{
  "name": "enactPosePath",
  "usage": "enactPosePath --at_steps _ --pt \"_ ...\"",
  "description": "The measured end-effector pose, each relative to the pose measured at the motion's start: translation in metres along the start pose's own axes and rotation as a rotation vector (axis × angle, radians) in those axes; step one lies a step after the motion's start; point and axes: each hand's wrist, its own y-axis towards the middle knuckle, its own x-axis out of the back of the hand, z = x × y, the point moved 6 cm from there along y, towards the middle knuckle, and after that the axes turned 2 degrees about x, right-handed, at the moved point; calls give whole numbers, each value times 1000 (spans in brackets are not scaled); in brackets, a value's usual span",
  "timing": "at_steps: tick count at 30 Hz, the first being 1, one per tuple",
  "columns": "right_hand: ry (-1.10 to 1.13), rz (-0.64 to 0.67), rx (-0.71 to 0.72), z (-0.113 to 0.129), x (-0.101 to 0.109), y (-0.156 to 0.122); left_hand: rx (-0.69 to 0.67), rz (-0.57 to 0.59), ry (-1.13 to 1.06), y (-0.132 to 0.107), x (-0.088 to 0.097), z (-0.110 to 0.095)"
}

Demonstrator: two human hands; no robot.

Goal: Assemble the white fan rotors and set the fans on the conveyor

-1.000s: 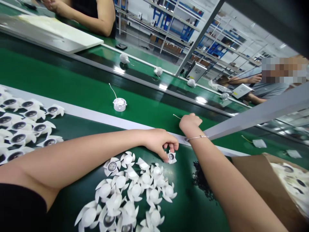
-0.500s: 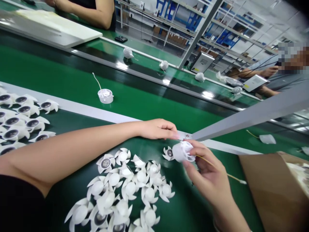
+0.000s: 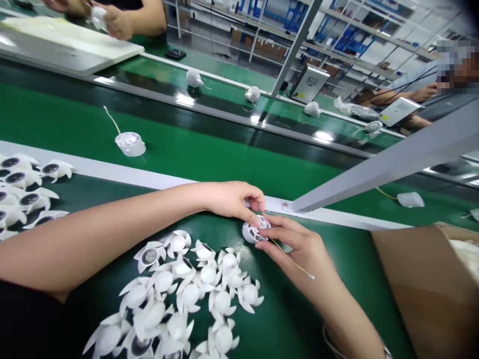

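Both of the person's hands meet near the middle of the view on 1 small round white plastic housing (image 3: pixel 254 230), with a thin yellow wire (image 3: pixel 290 259) trailing from it. The left hand (image 3: pixel 234 199) reaches in from the left, its fingertips on the housing's upper edge. The right hand (image 3: pixel 295 249) curls thumb and fingers around its near side. Both grips are narrow, closed on the housing over a dark green conveyor belt (image 3: pixel 299 309).

Just below the hands lies a heap of white petal-shaped plastic parts (image 3: pixel 194 284) – roughly 20, overlapping too much for an exact count. A separate group of at least 6 similar parts (image 3: pixel 22 184) sits at the left edge.

Beyond a white rail (image 3: pixel 149 178), 1 more white housing (image 3: pixel 130 144) with its wire rests on a green belt. A grey metal beam (image 3: pixel 374 164) cuts diagonally across the right side, above a cardboard box (image 3: pixel 422 294). Farther off, 4 small white parts (image 3: pixel 252 93) lie in a row on another belt. 2 co-workers sit beyond it – 1 at top left, hands (image 3: pixel 112 22) around a white part, and 1 at right (image 3: pixel 422 92).
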Motion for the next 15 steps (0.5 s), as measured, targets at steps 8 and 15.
enactPosePath --at_steps 8,15 --pt "36 34 15 -2 4 0 64 -33 165 -12 3 -3" --pt "-183 -21 124 -2 8 -4 272 266 534 -63 -1 -38"
